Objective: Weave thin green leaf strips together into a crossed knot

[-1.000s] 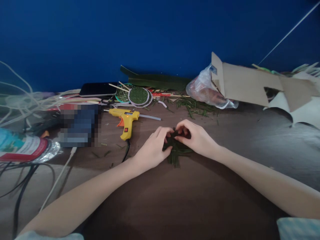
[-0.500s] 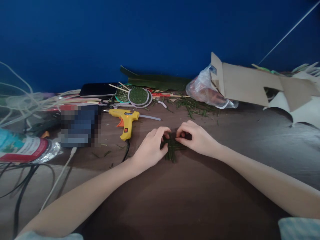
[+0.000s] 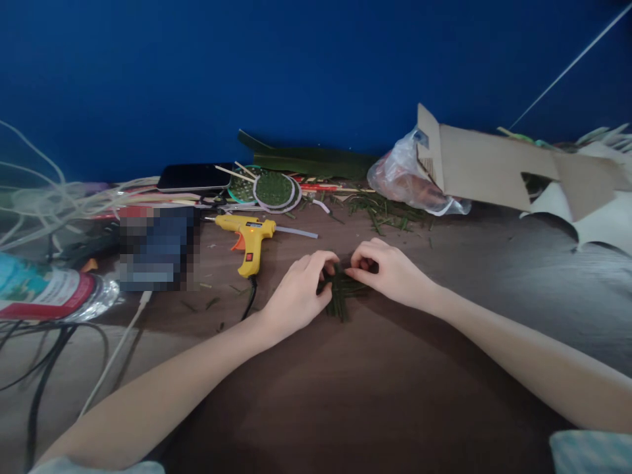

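Observation:
Crossed green leaf strips (image 3: 338,303), woven into a small patch, lie on the brown table between my hands. At the patch's left side, my left hand (image 3: 301,289) curls its thumb and fingers around the edge, gripping the strips. My right hand (image 3: 388,270) is closed in a pinch at the upper right of the patch. Its thumb and forefinger meet on the strips there; the exact strip is too small to make out. Left of my left hand, a yellow glue gun (image 3: 251,240) lies on its side with a clear glue stick in its back.
Two round woven pieces (image 3: 274,189), a long green leaf (image 3: 311,161) and leaf scraps (image 3: 382,212) lie along the blue wall. A plastic bag (image 3: 407,174) and cardboard box (image 3: 494,164) stand back right. Phones, cables and a bottle (image 3: 49,289) occupy the left.
My right thumb and forefinger have shifted slightly left over the strips and closed tighter. My left hand stays in place.

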Demonstrator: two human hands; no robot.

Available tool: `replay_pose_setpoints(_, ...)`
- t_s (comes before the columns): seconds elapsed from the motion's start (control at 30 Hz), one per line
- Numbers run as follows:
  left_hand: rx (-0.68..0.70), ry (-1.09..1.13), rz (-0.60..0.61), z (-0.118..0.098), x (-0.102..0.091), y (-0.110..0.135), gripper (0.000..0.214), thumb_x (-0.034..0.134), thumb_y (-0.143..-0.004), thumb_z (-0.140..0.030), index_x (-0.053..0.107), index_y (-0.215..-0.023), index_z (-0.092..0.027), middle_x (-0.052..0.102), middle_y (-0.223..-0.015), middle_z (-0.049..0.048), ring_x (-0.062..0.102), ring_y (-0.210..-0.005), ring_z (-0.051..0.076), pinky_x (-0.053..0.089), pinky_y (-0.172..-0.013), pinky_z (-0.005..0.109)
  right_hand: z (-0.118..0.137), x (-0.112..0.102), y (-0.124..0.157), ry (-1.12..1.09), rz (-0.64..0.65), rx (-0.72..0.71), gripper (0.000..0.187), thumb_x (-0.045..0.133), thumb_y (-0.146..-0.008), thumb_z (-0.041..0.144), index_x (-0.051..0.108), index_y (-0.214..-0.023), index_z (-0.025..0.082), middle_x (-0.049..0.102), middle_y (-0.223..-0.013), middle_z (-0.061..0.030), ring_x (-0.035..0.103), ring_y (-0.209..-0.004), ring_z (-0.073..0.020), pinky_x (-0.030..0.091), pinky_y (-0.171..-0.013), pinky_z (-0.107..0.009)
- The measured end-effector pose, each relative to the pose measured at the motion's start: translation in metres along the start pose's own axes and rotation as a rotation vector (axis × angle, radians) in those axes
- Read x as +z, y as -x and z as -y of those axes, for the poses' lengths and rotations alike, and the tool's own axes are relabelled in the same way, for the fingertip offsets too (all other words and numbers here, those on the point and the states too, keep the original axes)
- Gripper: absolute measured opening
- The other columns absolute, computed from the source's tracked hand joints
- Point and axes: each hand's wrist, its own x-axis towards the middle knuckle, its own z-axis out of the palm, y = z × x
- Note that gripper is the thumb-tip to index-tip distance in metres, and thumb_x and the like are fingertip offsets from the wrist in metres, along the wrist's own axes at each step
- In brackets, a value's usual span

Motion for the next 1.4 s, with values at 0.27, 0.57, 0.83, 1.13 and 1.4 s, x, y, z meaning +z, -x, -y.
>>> replay_pose_setpoints(0.27, -0.021, -0.008, 0.006, -0.001, -0.001, -0.001, 0.034, 0.053, -0.068, 0.000, 0.045, -0.096, -0.019, 0.056, -0.085, -0.0011, 0.051, -0.074, 0.013, 0.043, -0.070, 0.027, 0.002, -0.002, 0.000, -0.051, -0.025, 0.047, 0.017, 0.062, -0.078, 0.024, 0.052, -0.065, 0.019, 0.051, -0.063, 0.0015, 0.047, -0.065, -0.0133, 0.035, -0.060, -0.026)
replay_pose_setpoints(0.57, 0.049, -0.140, 0.013, -0.003, -0.004, -0.003, 0.008, 0.057, -0.080, -0.016, 0.050, -0.076, -0.018, 0.055, -0.073, -0.0012, 0.052, -0.073, 0.015, 0.042, -0.066, 0.027, 0.018, 0.002, -0.001, -0.227, -0.040, 0.122, 0.012, 0.060, -0.079, 0.024, 0.060, -0.068, 0.020, 0.058, -0.067, 0.0007, 0.050, -0.067, -0.0134, 0.037, -0.062, -0.027)
replay_pose_setpoints(0.83, 0.099, -0.155, -0.007, -0.001, -0.005, -0.004, 0.008, 0.049, -0.084, -0.013, 0.054, -0.078, -0.016, 0.059, -0.077, 0.0011, 0.054, -0.074, 0.016, 0.043, -0.067, 0.027, 0.012, 0.003, -0.002, -0.283, -0.008, 0.034, 0.015, 0.051, -0.085, 0.026, 0.059, -0.074, 0.020, 0.061, -0.074, -0.0001, 0.053, -0.074, -0.0149, 0.040, -0.069, -0.029)
replay_pose_setpoints(1.13, 0.060, -0.124, -0.019, -0.004, -0.006, -0.004, 0.011, 0.049, -0.078, -0.008, 0.052, -0.072, -0.017, 0.060, -0.074, 0.0002, 0.055, -0.072, 0.015, 0.043, -0.070, 0.028, 0.006, 0.011, 0.001, 0.119, -0.069, -0.019, 0.025, 0.059, -0.075, 0.025, 0.056, -0.100, 0.021, 0.055, -0.111, -0.0076, 0.043, -0.105, -0.0260, 0.035, -0.088, -0.043)
replay_pose_setpoints(1.4, 0.047, -0.115, -0.017, -0.003, -0.005, -0.004, 0.011, 0.048, -0.078, -0.008, 0.052, -0.072, -0.017, 0.059, -0.073, 0.0000, 0.054, -0.072, 0.015, 0.042, -0.068, 0.027, 0.006, 0.012, 0.002, 0.155, -0.015, -0.016, 0.030, 0.057, -0.075, 0.028, 0.050, -0.104, 0.023, 0.051, -0.119, -0.0077, 0.040, -0.112, -0.0267, 0.034, -0.089, -0.044)
